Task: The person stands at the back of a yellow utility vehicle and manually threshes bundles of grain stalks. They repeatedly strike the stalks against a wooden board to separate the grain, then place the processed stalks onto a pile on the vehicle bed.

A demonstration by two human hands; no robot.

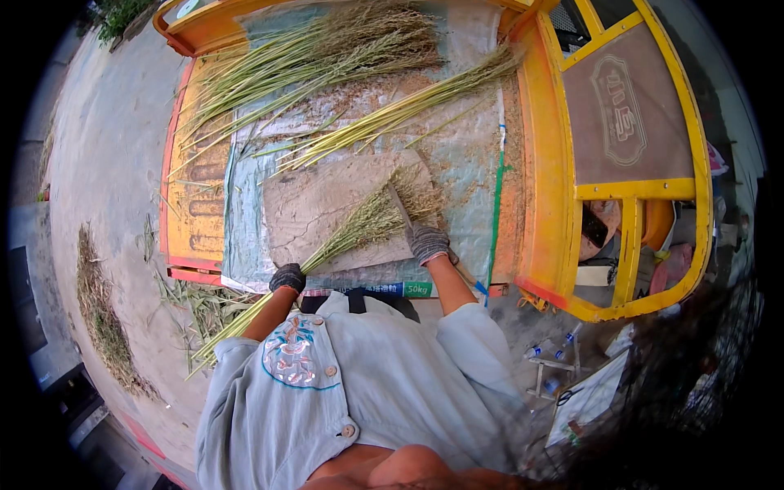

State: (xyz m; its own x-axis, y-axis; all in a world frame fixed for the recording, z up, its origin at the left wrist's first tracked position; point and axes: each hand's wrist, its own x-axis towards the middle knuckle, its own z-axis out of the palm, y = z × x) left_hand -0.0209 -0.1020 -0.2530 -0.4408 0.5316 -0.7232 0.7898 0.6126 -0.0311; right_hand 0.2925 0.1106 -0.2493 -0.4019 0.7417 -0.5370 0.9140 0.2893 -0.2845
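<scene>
My left hand [287, 278], in a dark grey knit glove, is closed round the stalks of a bunch of seeded stalks [359, 227]. Its bushy heads spread to the upper right across a cracked grey-brown board [296, 204], and the green stalk ends trail down past my left forearm. A second grey glove covers my right hand [429, 243], which is wrapped round a long, narrow blade tool [399, 202]. The blade lies across the seed heads; its handle appears to stick out on the other side of the hand, toward the lower right.
A pale blue-green sheet [245, 245] strewn with loose seeds lines the yellow cart bed [206, 175]. Beyond the board lie a large pile of stalks [327, 57] and a smaller bundle [392, 110]. The yellow cab frame [616, 192] rises at right. Stripped heads [106, 318] lie on the ground at left.
</scene>
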